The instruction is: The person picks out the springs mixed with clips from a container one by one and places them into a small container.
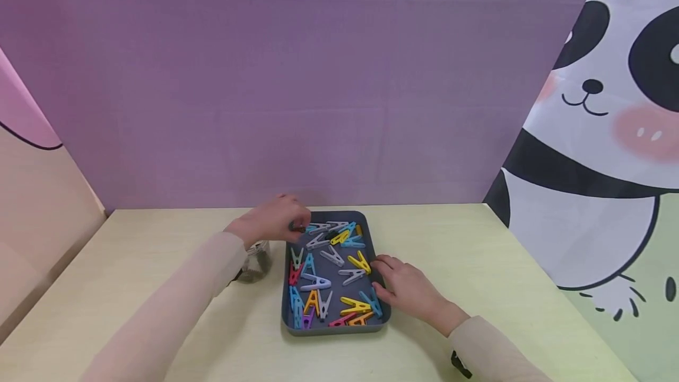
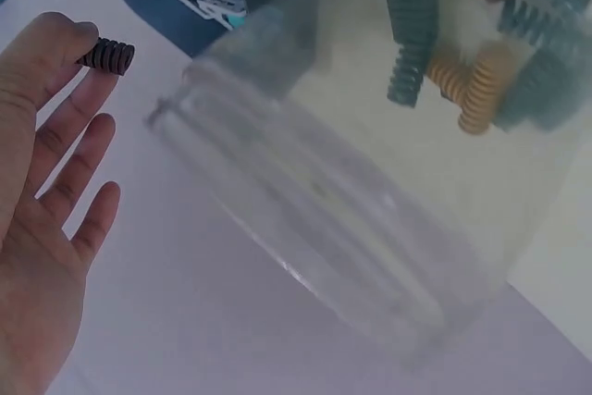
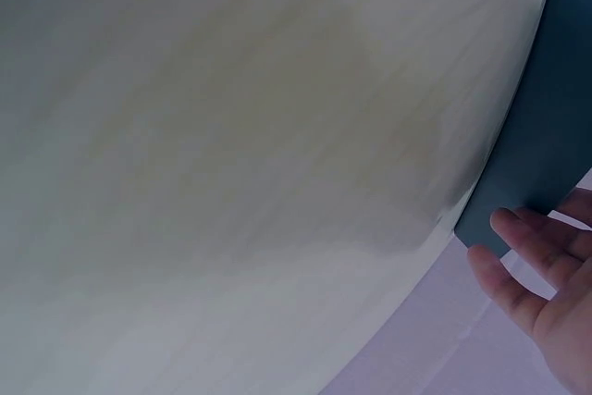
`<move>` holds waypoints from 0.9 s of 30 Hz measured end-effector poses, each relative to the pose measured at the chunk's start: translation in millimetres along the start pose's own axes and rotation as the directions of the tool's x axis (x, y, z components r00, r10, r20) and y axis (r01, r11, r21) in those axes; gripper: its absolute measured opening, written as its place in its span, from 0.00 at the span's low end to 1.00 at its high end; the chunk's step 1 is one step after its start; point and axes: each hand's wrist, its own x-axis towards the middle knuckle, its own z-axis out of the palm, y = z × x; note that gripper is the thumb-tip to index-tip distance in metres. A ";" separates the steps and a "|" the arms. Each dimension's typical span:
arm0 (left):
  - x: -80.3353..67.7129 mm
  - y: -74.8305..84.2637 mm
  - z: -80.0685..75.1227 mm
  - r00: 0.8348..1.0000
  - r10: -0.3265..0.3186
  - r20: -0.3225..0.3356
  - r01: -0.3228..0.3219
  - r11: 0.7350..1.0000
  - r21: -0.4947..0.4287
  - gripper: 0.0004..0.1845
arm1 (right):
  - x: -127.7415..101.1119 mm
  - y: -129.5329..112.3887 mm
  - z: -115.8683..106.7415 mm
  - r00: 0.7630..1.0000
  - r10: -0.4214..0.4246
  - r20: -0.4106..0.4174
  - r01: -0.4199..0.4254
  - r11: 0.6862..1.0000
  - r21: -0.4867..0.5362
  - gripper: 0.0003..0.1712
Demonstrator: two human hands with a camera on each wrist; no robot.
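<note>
My left hand (image 1: 274, 220) pinches a short dark coil spring (image 2: 111, 56) between thumb and forefinger, with the other fingers spread. It hovers over the far left corner of a grey tray (image 1: 342, 295). Just below that wrist stands a clear jar (image 1: 256, 265), partly hidden by the sleeve; the left wrist view shows several coil springs (image 2: 486, 88) inside it. Plastic clothespins (image 1: 315, 282) in blue, yellow, grey, orange and red lie scattered in the tray. My right hand (image 1: 411, 289) rests its loosely extended fingers along the tray's right side.
The pale wooden table (image 1: 477, 264) runs back to a purple cloth wall (image 1: 339, 87). A panda-printed sheet (image 1: 594, 193) borders the right side. Clothespins crowd the tray's far end and its near left and right corners.
</note>
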 end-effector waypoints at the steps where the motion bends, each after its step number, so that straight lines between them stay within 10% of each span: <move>1: -2.2 -0.9 -1.2 1.000 0.001 -0.009 -0.001 1.000 -0.005 0.05 | -0.1 -0.2 -0.3 1.000 -0.002 0.000 0.002 1.000 -0.001 0.24; 27: -64.7 -35.9 -18.4 0.981 -0.140 -0.134 0.134 0.990 -0.047 0.04 | -0.8 0.5 0.5 1.000 0.011 -0.001 -0.011 1.000 0.006 0.24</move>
